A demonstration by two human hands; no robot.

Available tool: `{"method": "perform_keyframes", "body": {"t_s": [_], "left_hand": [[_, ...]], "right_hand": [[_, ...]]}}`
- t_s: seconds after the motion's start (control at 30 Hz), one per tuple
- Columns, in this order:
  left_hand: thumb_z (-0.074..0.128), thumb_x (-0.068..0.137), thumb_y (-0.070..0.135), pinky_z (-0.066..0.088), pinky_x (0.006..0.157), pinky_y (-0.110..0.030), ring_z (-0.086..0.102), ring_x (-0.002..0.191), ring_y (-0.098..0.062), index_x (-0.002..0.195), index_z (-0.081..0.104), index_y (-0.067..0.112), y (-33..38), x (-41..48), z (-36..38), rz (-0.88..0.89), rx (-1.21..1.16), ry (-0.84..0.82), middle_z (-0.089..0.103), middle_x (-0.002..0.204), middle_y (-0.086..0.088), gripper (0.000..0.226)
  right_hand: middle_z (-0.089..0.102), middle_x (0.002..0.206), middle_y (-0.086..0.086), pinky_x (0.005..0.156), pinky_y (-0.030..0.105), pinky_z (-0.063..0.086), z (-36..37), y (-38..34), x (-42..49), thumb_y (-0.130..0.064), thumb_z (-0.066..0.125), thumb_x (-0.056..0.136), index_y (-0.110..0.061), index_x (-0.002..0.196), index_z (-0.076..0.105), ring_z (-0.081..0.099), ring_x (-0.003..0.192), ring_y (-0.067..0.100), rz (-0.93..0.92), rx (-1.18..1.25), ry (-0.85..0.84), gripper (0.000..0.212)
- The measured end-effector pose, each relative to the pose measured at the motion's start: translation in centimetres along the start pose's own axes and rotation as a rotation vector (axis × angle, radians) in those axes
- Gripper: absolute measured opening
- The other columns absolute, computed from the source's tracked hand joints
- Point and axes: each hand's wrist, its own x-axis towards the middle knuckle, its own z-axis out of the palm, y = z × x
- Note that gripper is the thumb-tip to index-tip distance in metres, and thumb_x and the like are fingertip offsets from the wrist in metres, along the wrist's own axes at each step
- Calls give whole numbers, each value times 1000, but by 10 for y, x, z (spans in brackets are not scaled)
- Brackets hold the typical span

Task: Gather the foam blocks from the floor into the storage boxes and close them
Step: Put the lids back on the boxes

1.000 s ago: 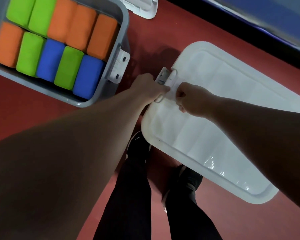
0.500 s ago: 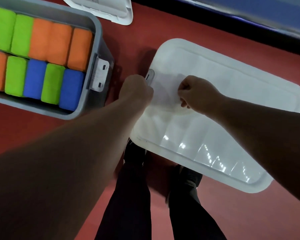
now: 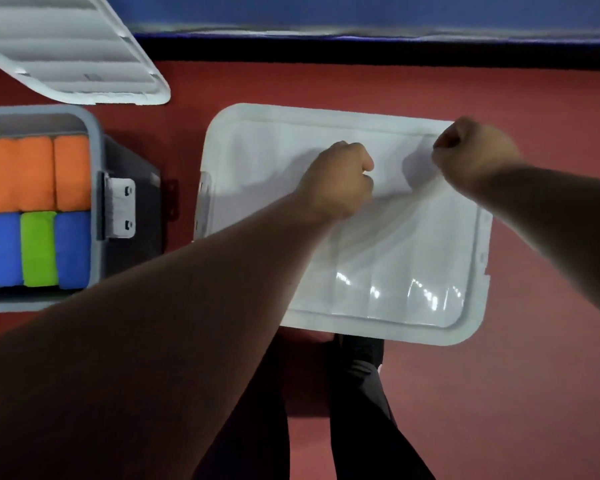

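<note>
A white lid (image 3: 378, 271) covers the storage box in front of me. My left hand (image 3: 336, 178) hovers over the lid's middle as a curled fist that holds nothing. Over the lid's far right corner my right hand (image 3: 471, 154) is also a fist, with nothing seen in it. At the left stands an open grey box (image 3: 96, 216) filled with orange (image 3: 32, 171), blue (image 3: 70, 251) and green foam blocks (image 3: 39, 247). Its white latch (image 3: 120, 207) hangs on the side wall.
A second white lid (image 3: 73, 50) lies on the red floor (image 3: 534, 375) at the far left, beyond the open box. A dark skirting and blue wall (image 3: 361, 15) run along the far side. My legs and shoes (image 3: 361, 351) stand just before the covered box.
Both hands left the latch at the lid's left end and moved right across the lid, the right one reaching the far right corner. The view shifted right.
</note>
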Motion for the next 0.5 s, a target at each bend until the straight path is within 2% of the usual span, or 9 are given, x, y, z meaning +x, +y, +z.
{"method": "perform_keyframes", "body": {"t_s": [0.07,0.17,0.27,0.33,0.4,0.43,0.5], "left_hand": [[55,95,14,49,99,-32,60,120,-21,129,66,19,21,7,17,61,27,-26,60,133,-1,37],[53,95,14,49,101,-34,59,123,-18,132,66,22,41,11,39,146,69,-58,58,137,6,40],[51,95,11,49,96,-30,59,123,-17,132,67,23,59,14,55,213,92,-87,59,139,8,42],[52,94,11,47,101,-28,59,125,-16,132,67,24,68,16,63,253,125,-85,60,139,8,42],[52,95,12,43,109,-28,57,130,-16,136,65,24,73,19,71,265,160,-105,58,144,8,45],[52,96,12,39,113,-27,53,135,-17,140,62,23,74,21,74,266,194,-125,55,149,7,47],[51,98,12,27,119,-26,41,146,-19,149,54,22,72,24,76,272,303,-160,45,159,5,52]], "right_hand": [[66,105,9,78,36,52,-3,25,-1,-19,54,87,-17,106,67,62,90,31,24,18,37,23],[48,137,14,98,43,48,-3,59,-6,-27,63,85,-12,127,54,55,115,36,116,55,106,45],[41,143,19,109,50,41,3,91,-9,-33,64,89,-5,136,44,49,127,44,246,50,154,59],[42,146,21,111,50,40,5,103,-12,-39,65,91,-3,141,41,47,131,45,312,33,101,66],[50,141,20,105,44,45,2,111,-16,-40,69,93,-1,141,44,53,128,41,375,45,-6,67],[58,131,18,97,41,47,0,114,-19,-38,71,93,0,133,52,58,120,38,389,94,-75,59],[65,99,12,80,37,48,1,123,-22,-32,71,89,-3,96,67,59,94,32,379,221,-179,30]]}}
